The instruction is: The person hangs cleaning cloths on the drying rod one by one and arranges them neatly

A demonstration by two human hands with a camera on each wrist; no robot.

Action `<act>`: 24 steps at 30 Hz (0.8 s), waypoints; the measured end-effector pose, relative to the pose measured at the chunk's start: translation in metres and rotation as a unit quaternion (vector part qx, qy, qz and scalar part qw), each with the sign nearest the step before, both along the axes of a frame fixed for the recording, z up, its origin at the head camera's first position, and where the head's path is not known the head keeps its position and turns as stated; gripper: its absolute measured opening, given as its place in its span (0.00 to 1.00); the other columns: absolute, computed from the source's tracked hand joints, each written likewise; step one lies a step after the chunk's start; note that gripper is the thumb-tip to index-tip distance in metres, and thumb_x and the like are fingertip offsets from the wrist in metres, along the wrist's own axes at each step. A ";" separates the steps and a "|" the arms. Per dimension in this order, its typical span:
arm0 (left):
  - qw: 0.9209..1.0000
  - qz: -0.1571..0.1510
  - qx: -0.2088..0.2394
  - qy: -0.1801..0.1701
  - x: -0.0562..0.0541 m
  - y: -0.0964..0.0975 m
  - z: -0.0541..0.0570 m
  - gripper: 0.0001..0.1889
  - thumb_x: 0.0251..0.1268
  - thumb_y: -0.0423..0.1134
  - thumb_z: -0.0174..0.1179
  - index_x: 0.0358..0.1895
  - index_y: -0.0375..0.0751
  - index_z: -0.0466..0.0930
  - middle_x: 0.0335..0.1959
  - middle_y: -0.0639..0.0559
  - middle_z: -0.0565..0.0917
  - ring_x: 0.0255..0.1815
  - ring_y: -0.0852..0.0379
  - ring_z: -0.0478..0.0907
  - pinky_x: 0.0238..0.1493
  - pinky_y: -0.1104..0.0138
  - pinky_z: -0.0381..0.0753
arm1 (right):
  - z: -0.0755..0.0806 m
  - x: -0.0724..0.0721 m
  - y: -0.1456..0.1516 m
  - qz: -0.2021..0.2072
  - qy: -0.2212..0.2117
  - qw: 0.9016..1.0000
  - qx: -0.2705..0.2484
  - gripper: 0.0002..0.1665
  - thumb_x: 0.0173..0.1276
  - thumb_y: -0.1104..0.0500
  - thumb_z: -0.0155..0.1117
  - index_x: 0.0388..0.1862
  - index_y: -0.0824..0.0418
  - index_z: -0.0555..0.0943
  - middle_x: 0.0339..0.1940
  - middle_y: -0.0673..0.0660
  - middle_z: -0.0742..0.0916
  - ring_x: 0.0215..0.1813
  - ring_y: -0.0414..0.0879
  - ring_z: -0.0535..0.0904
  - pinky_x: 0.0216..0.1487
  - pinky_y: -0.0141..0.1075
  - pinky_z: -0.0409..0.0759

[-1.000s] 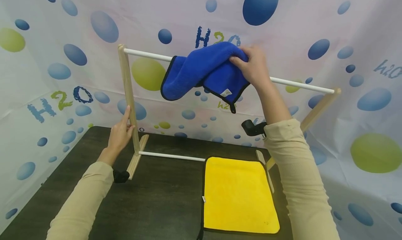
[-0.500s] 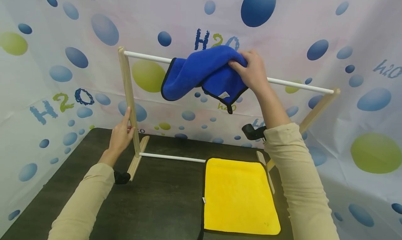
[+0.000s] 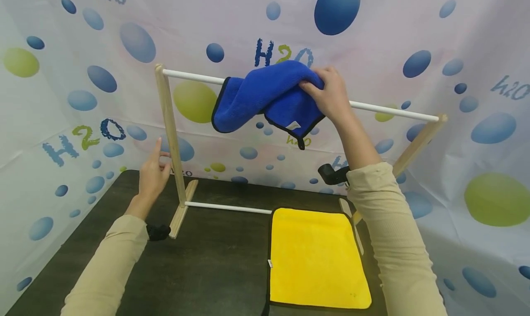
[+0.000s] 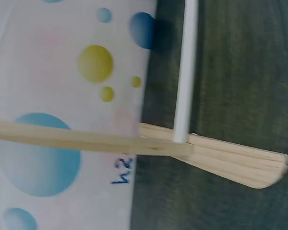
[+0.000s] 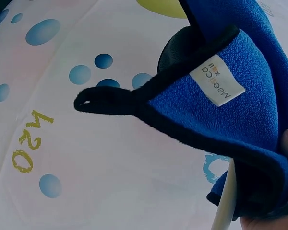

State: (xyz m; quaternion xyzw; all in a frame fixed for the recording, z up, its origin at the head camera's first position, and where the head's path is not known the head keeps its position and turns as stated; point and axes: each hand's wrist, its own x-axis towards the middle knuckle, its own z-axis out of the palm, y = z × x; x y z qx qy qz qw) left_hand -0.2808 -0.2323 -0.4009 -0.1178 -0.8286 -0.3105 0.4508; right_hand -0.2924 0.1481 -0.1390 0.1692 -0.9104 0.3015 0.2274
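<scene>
Two towels [image 3: 265, 97] (blue, yellow [image 3: 316, 256]).

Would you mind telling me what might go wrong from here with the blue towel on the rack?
1. The blue towel is bunched over the white rail and gripped only by the right hand; it might slide off once released.
2. The left hand appears open beside the wooden post, barely touching it, so a tug could tip the rack onto the yellow towel.
</scene>
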 end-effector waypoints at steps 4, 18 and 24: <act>0.998 -0.002 0.007 0.060 -0.001 0.007 0.016 0.31 0.53 0.19 0.56 0.63 0.31 0.60 0.36 0.34 0.79 0.21 0.42 0.77 0.24 0.57 0.78 | -0.002 0.000 0.001 0.001 0.004 1.000 -0.008 0.23 0.67 0.53 0.57 0.57 0.64 0.75 0.53 0.63 0.74 0.55 0.53 0.66 0.59 0.46 0.66; 0.977 -0.138 0.096 0.130 0.007 0.062 0.100 0.23 0.52 0.20 0.58 0.55 0.28 0.72 0.38 0.37 0.81 0.29 0.45 0.80 0.34 0.87 0.71 | -0.005 0.001 0.001 0.008 0.026 0.999 -0.026 0.23 0.66 0.54 0.58 0.57 0.64 0.75 0.52 0.64 0.74 0.55 0.55 0.66 0.59 0.46 0.65; 0.977 -0.163 0.097 0.098 0.009 0.083 0.127 0.19 0.59 0.28 0.54 0.55 0.27 0.72 0.43 0.35 0.80 0.36 0.43 0.79 0.33 0.84 0.73 | -0.009 0.002 0.001 0.016 0.029 0.999 -0.027 0.23 0.66 0.55 0.58 0.57 0.64 0.75 0.50 0.64 0.74 0.53 0.55 0.66 0.57 0.47 0.66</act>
